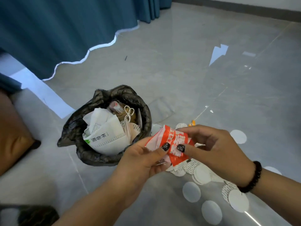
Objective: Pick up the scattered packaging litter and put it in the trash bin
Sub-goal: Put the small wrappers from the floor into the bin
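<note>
A crumpled orange and white wrapper [175, 139] is held between both hands just right of the trash bin. My left hand [145, 159] pinches its lower left part with the thumb on top. My right hand [216, 147] pinches its right side. The trash bin [76, 126], lined with a black bag, stands on the floor and is filled with white paper bags and other packaging. Several round white paper discs [202, 174] lie on the floor under and right of my hands. A small orange scrap [192, 123] lies behind the wrapper.
A blue curtain [65, 30] hangs at the back left. A brown cushion or seat edge [11, 136] is at the left. A clear plastic sheet [160, 109] lies flat behind the bin. The floor is glossy grey tile [179, 62]. A dark object [32, 216] sits at the bottom left.
</note>
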`<state>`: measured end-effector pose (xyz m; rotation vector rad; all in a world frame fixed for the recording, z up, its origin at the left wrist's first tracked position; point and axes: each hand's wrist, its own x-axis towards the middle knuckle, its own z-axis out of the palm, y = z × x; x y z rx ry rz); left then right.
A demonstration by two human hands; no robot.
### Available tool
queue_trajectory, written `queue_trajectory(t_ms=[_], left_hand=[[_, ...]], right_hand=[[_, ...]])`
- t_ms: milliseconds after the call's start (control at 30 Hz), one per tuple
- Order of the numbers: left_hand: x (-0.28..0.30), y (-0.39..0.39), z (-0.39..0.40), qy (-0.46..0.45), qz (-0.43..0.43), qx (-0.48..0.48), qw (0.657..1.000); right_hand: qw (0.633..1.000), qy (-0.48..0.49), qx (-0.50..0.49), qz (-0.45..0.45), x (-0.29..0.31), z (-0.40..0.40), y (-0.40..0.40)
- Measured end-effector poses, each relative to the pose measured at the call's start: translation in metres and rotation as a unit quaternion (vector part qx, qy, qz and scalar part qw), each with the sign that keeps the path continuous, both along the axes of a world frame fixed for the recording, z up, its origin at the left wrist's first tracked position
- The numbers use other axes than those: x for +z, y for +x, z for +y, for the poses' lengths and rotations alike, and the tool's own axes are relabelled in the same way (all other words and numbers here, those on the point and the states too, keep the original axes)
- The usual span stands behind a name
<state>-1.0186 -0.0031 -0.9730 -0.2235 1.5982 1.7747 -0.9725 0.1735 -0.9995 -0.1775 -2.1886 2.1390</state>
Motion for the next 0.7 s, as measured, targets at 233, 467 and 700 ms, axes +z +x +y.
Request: queue_trajectory(t_ms=[233, 467, 700], left_hand=[[0.015, -0.005, -0.008, 0.051, -0.069, 0.094, 0.992], [0.026, -0.004, -0.016, 0.071, -0.032, 0.098, 0.992], [0.025, -0.008, -0.034, -0.04, 0.033, 0.127, 0.991]], right_hand=[[0.949, 0.239, 0.017, 0.207, 0.011, -0.011, -0.025], [0.821, 0.474, 0.074, 0.31, 0.006, -0.014, -0.024], [0.853, 0.425, 0.164, 0.253, 0.0, -0.032, -0.012]])
